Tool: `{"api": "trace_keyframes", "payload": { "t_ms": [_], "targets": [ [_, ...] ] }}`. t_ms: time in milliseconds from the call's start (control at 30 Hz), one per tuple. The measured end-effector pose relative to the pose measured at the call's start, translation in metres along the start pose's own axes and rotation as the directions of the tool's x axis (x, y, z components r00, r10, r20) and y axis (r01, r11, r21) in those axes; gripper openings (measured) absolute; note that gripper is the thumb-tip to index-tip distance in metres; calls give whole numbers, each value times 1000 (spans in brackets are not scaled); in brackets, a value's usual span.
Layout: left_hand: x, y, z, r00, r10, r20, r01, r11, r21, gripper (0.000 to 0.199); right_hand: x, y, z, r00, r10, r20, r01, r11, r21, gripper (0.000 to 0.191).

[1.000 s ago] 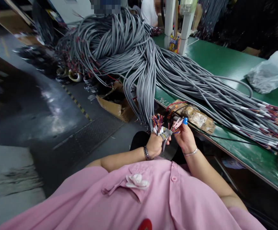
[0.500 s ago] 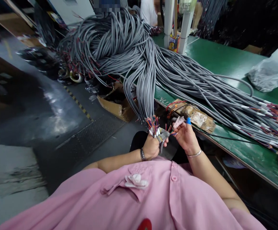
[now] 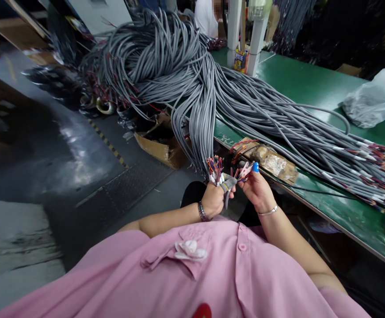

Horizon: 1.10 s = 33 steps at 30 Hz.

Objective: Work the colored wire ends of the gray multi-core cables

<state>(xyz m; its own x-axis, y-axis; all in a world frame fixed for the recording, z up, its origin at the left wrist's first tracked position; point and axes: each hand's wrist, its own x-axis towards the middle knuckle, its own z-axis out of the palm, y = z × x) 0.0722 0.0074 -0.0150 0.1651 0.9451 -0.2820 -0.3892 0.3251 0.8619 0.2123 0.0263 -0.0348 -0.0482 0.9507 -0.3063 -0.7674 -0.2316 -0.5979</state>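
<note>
My left hand (image 3: pixel 213 199) is closed around the ends of a bundle of grey cables (image 3: pixel 201 128). Short coloured wires (image 3: pixel 215 165) with copper tips stick up from it, above white sleeves. A grey covering (image 3: pixel 228 183) wraps my left thumb, which presses against one cable turned toward the right. That cable's fanned wires (image 3: pixel 239 174) meet my right hand (image 3: pixel 259 191). Its thumb wears a blue finger cot (image 3: pixel 255 167), and a pale pinkish wrap (image 3: pixel 246 169) covers another finger. Those fingertips pinch at the wires; exactly which strands they grip is too small to see.
A green table (image 3: pixel 314 194) runs along the right, bearing a long spread of grey cables (image 3: pixel 278 115). A taped wooden block (image 3: pixel 272 161) sits at its edge. A clear plastic bag (image 3: pixel 376 97) lies farther right. An open cardboard box (image 3: pixel 161 145) stands on the floor.
My right thumb and fingers have closed together from a spread pose and moved slightly left onto the fanned wires. The left hand keeps its hold on the bundle, shifting slightly right.
</note>
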Motion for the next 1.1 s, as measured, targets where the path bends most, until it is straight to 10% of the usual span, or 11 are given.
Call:
{"api": "trace_keyframes", "payload": {
  "t_ms": [600, 1100],
  "targets": [
    [-8, 1, -9, 1000, 5, 11, -5, 1000, 13, 32, -6, -2, -4, 991, 103, 91, -103, 995, 1, 51],
    [1, -1, -1, 999, 43, -1, -43, 998, -39, 28, 0, 1, -1, 999, 19, 27, -21, 999, 50, 31]
  ]
}}
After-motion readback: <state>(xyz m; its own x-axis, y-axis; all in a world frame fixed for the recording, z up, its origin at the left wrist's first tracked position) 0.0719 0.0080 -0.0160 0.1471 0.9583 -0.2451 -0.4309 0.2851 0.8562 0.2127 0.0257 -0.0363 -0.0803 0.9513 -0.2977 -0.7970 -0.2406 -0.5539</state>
